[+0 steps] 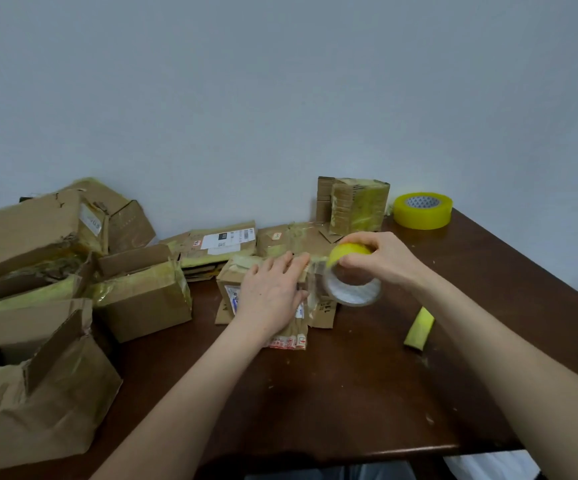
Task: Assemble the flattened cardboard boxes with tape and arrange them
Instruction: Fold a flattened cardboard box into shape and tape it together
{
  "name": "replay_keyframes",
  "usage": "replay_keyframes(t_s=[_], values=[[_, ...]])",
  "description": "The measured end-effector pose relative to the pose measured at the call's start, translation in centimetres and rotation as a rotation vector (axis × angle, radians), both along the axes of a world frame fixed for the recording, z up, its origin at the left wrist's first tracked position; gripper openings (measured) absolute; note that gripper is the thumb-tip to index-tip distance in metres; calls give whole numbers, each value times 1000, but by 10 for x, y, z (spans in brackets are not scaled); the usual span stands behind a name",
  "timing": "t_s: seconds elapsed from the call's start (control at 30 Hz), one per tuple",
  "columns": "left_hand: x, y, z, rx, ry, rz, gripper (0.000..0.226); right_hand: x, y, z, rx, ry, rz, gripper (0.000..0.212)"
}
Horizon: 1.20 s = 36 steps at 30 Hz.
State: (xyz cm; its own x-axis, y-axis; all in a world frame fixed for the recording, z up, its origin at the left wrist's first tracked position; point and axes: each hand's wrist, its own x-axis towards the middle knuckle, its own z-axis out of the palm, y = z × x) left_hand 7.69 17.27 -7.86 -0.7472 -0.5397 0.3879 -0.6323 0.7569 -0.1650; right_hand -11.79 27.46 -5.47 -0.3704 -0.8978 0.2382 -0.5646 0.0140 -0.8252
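A small cardboard box (232, 282) with printed labels stands in the middle of the brown table (332, 393). My left hand (272, 292) lies flat on top of it, fingers straight, pressing down. My right hand (382, 258) grips a yellow tape roll (351, 275) just right of the box. A clear strip of tape runs from the roll to the box's right edge. Flattened boxes (221, 242) lie behind, against the wall.
Several assembled, taped boxes (142, 296) crowd the table's left side. A taped box (355, 202) stands by the wall, with a second yellow tape roll (422, 210) to its right. A yellow scrap (419, 328) lies on the table at right.
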Motion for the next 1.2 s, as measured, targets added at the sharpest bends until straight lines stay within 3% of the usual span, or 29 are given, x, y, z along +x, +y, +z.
replay_keyframes(t_s=[0.2, 0.37, 0.53, 0.63, 0.73, 0.8, 0.93, 1.07, 1.2], values=[[0, -3, 7, 51, -48, 16, 70, -8, 6, -13, 72, 46, -6, 43], [-4, -3, 10, 60, 19, 38, 71, -7, -13, -15, 73, 153, -20, 57], [-18, 1, 9, 17, 72, 91, 68, -1, -27, -3, -20, -19, -69, 56], [-20, 19, 8, -87, 141, -12, 57, -5, -25, 2, -14, -27, -67, 58], [-28, 49, 2, -105, 272, -257, 34, -11, -19, 10, -32, -90, -79, 59], [-39, 78, -4, 9, 216, -339, 25, -12, -16, 14, -40, -124, -74, 57], [-74, 120, -27, 235, 55, -331, 37, -17, -6, 19, -58, -143, -73, 57], [-91, 129, -34, 267, -90, -314, 38, -23, 2, 15, -60, -154, -58, 59], [-69, 119, -27, 322, -62, -259, 25, -27, 4, 12, -63, -166, -56, 58]])
